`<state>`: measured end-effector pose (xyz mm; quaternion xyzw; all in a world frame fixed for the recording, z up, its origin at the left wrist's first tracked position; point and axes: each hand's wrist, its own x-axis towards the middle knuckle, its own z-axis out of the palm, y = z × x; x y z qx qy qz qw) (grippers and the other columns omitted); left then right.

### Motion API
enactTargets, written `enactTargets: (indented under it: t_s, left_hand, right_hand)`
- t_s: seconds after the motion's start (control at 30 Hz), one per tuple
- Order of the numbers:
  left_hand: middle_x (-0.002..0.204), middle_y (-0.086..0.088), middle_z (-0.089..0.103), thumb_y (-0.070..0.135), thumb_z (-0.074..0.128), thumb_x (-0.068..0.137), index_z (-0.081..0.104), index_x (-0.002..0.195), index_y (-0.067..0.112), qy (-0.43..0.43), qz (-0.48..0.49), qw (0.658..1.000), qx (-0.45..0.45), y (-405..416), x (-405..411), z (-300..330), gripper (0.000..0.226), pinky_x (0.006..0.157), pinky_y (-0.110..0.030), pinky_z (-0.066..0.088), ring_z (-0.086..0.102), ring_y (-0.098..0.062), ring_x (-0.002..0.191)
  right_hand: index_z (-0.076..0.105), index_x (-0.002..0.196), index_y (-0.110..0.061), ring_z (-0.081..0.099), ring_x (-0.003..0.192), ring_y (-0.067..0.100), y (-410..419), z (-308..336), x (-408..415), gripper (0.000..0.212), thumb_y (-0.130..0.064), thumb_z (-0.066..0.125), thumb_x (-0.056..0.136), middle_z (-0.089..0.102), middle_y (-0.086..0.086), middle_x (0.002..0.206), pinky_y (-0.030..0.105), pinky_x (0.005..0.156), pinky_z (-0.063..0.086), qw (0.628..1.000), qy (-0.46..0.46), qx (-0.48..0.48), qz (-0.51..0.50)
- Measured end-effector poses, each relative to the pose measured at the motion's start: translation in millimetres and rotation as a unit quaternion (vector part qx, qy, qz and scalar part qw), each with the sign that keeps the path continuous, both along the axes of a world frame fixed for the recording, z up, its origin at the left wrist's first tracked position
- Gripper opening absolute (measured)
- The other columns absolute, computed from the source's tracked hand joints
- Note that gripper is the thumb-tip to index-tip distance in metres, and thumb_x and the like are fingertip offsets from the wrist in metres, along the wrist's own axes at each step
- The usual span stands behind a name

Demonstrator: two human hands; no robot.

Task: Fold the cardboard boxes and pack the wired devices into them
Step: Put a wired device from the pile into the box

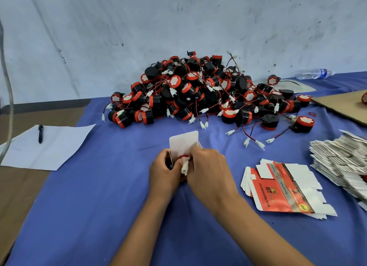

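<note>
A small cardboard box (183, 143) stands on the blue cloth with its white lid flap up. My left hand (164, 171) grips its left side. My right hand (208, 169) presses a red-and-black wired device (183, 157) into the box mouth, its white plug (185, 167) sticking out between my fingers. The box body is mostly hidden by both hands. A big heap of the same wired devices (200, 93) lies behind. Flat red-and-white box blanks (282, 188) lie to the right of my right hand.
A tall stack of more flat blanks (341, 162) sits at the right edge. A paper sheet (49, 146) with a pen (40, 133) lies at left. A brown cardboard sheet (343, 105) and a water bottle (313, 73) are at far right, with a white wall behind.
</note>
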<state>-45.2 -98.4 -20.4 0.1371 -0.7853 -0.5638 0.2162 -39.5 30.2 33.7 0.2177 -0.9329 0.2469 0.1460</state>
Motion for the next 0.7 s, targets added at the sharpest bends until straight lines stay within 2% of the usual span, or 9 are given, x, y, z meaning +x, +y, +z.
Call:
enactTargets:
  t_s: [0.17,0.2,0.27,0.33,0.4,0.47,0.57,0.7]
  left_hand:
    - [0.074,0.011,0.072,0.022,0.078,0.087,0.066,0.083,0.025,0.012,-0.005,1.0,0.023,3.9,-1.3,0.8,0.013,0.054,-0.017,0.045,0.057,0.0,0.061]
    - [0.072,0.011,0.071,0.02,0.078,0.087,0.066,0.081,0.025,0.015,-0.005,1.0,0.024,4.4,-1.7,0.6,0.014,0.054,-0.017,0.044,0.056,0.001,0.059]
    - [0.066,0.014,0.067,0.017,0.078,0.086,0.063,0.077,0.026,0.021,-0.008,1.0,0.021,5.1,-1.9,1.1,0.019,0.052,-0.016,0.041,0.053,0.002,0.055]
    - [0.061,0.018,0.064,0.017,0.077,0.085,0.06,0.073,0.027,0.022,-0.009,1.0,0.02,5.8,-2.2,1.3,0.022,0.05,-0.013,0.038,0.052,0.002,0.053]
    - [0.059,0.02,0.061,0.018,0.077,0.085,0.058,0.071,0.028,0.019,-0.005,1.0,0.014,5.8,-3.2,0.7,0.025,0.051,-0.012,0.037,0.052,0.004,0.053]
    - [0.061,0.019,0.062,0.017,0.077,0.085,0.059,0.072,0.029,0.013,-0.004,1.0,0.006,5.2,-5.4,-0.9,0.025,0.053,-0.014,0.039,0.052,0.004,0.054]
    - [0.062,0.017,0.063,0.016,0.078,0.084,0.059,0.072,0.026,0.01,-0.015,1.0,0.004,3.9,-7.3,-2.2,0.024,0.055,-0.019,0.04,0.051,0.003,0.054]
    - [0.064,0.014,0.064,0.014,0.076,0.086,0.06,0.073,0.023,0.018,-0.023,0.999,0.018,4.2,-7.4,-3.1,0.023,0.058,-0.024,0.043,0.052,-0.001,0.057]
  right_hand:
    - [0.031,0.094,-0.018,0.042,0.06,0.016,-13.1,6.2,-1.3,0.017,-0.014,0.047,0.099,0.048,-0.003,0.078,0.025,0.048,0.02,0.996,0.007,-0.002,-0.089]
    - [0.03,0.094,-0.018,0.049,0.064,0.017,-15.2,7.7,-3.3,0.019,-0.012,0.048,0.098,0.051,-0.002,0.082,0.024,0.05,0.022,0.996,0.009,0.01,-0.09]
    - [0.037,0.102,-0.016,0.064,0.084,0.022,-18.4,12.9,-7.8,0.018,-0.006,0.05,0.095,0.061,0.005,0.101,0.025,0.06,0.031,0.995,0.009,0.048,-0.085]
    - [0.046,0.116,-0.01,0.066,0.096,0.027,-21.3,17.7,-12.7,0.026,0.0,0.05,0.093,0.062,0.008,0.109,0.029,0.065,0.034,0.995,0.005,0.055,-0.081]
    - [0.047,0.104,-0.011,0.063,0.09,0.029,-24.5,18.8,-16.5,0.022,0.005,0.048,0.089,0.055,0.004,0.092,0.029,0.062,0.031,0.997,0.003,0.048,-0.068]
    - [0.039,0.088,-0.013,0.052,0.075,0.029,-27.0,15.8,-18.6,0.02,0.006,0.044,0.086,0.045,0.001,0.078,0.029,0.055,0.025,0.997,0.0,0.045,-0.064]
    - [0.037,0.088,-0.016,0.04,0.07,0.025,-30.2,4.3,-18.4,0.02,0.001,0.047,0.087,0.061,0.006,0.09,0.03,0.056,0.022,0.995,0.006,0.061,-0.083]
    - [0.033,0.076,-0.019,0.038,0.073,0.021,-30.1,-7.8,-22.0,0.026,-0.003,0.049,0.089,0.065,0.004,0.093,0.029,0.052,0.018,0.994,0.023,0.055,-0.091]
